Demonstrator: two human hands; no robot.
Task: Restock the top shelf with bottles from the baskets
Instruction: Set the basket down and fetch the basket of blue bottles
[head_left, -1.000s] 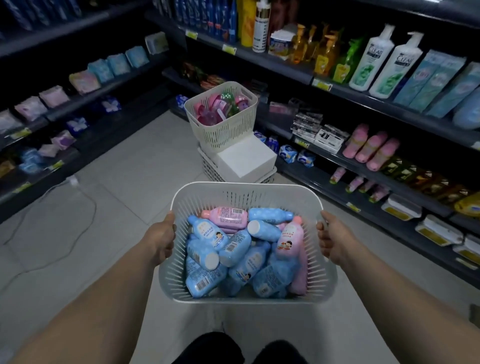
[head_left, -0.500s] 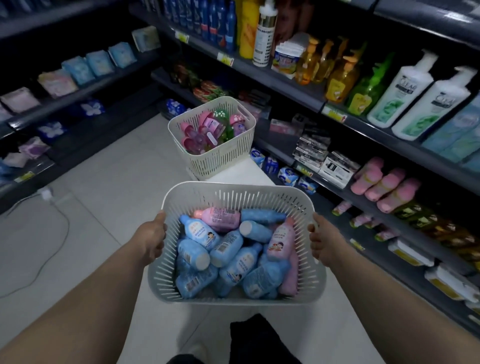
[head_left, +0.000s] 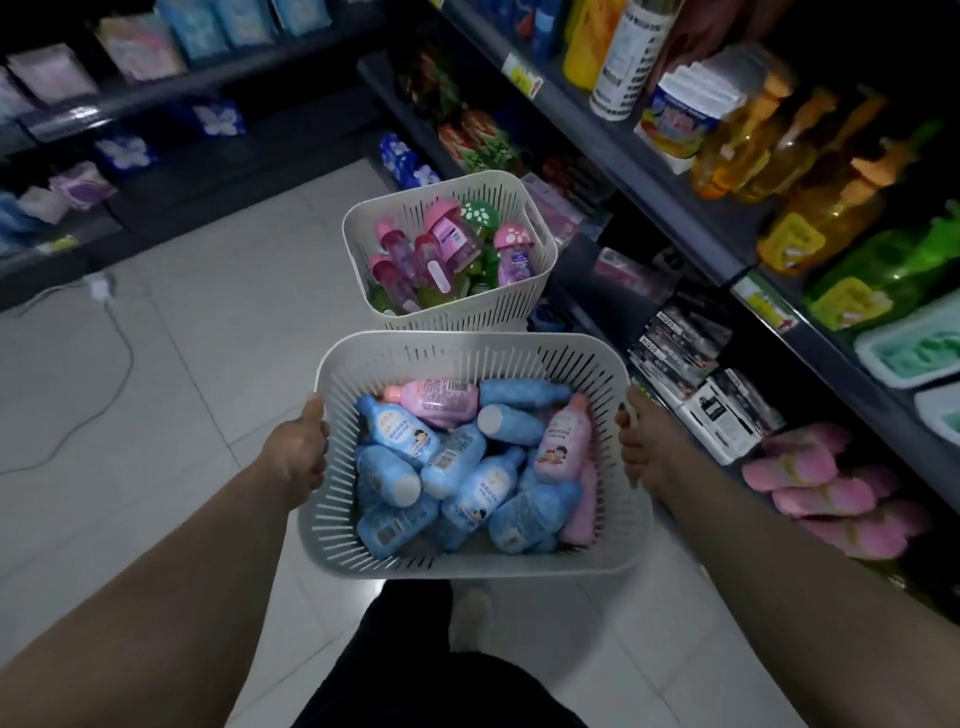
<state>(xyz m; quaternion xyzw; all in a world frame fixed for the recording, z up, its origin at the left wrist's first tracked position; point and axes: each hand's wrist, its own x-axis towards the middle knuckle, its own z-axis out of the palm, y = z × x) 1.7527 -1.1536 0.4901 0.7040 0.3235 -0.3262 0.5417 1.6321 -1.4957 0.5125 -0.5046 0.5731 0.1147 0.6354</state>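
1. Near basket (head_left: 447, 364): pale, slotted plastic, held level above the floor (head_left: 208, 364) in front of the person, between the two forearms.
2. Left hand (head_left: 296, 447): grips the left rim of the near basket, thumb lying along the top edge, fingers curled against the outer wall.
3. Right hand (head_left: 647, 447): grips the right rim, fingers curled down over the outer wall; motion blur leaves it hard to tell where the thumb sits.
4. Blue bottles (head_left: 400, 434): many, lying in a loose heap inside the near basket, caps pointing in various directions.
5. Pink bottles (head_left: 436, 395): a few of the same shape mixed into that heap, one lying across the far side, others at the right wall.
6. Far basket (head_left: 467, 317): same slotted type, just beyond the near basket, raised above the floor; its support is hidden.
7. Small pink and green bottles (head_left: 447, 234): jumbled inside the far basket.
8. Shelving (head_left: 649, 197): dark, on the right, stocked on several levels.
9. Yellow pump bottles (head_left: 737, 150): upright on an upper level of the shelving.
10. Cable (head_left: 126, 358): trailing across the floor at left.
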